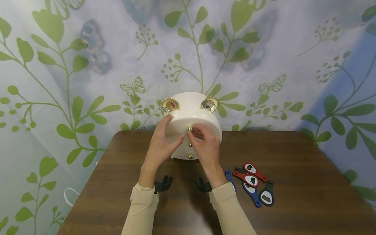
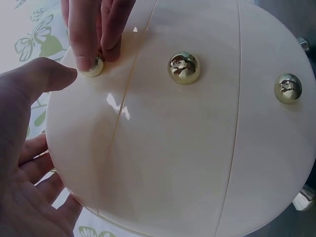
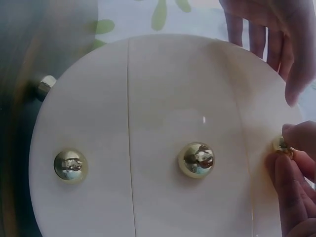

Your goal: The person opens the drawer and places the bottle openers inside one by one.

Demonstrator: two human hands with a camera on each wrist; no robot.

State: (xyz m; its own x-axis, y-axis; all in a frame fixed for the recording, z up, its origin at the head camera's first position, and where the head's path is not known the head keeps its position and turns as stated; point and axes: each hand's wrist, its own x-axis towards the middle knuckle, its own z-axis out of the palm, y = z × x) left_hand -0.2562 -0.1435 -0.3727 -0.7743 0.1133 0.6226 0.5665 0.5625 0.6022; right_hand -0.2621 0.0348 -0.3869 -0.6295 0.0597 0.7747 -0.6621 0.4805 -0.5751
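A glossy white round-fronted box (image 1: 189, 112) stands on the table, its face split by two seams into three drawer-like sections. Each section bears a gold knob: the top one (image 3: 280, 144), the middle one (image 3: 196, 160) and the bottom one (image 3: 70, 165). My right hand (image 1: 208, 147) pinches the top knob between thumb and fingers. At the box's upper left edge, my left hand (image 1: 160, 143) rests its straight fingers along the rim, with the thumb stretched out in front of the face. Two gold loop-shaped pieces (image 1: 170, 105) stick up from the box's top.
To the right of the box lie several bottle openers in red (image 1: 246, 179), blue (image 1: 252, 194) and black (image 1: 266, 195), some overlapping. The brown wooden table (image 1: 117, 202) backs onto a leaf-and-butterfly patterned cloth (image 1: 111, 65). A white cable (image 1: 69, 195) hangs by the left edge.
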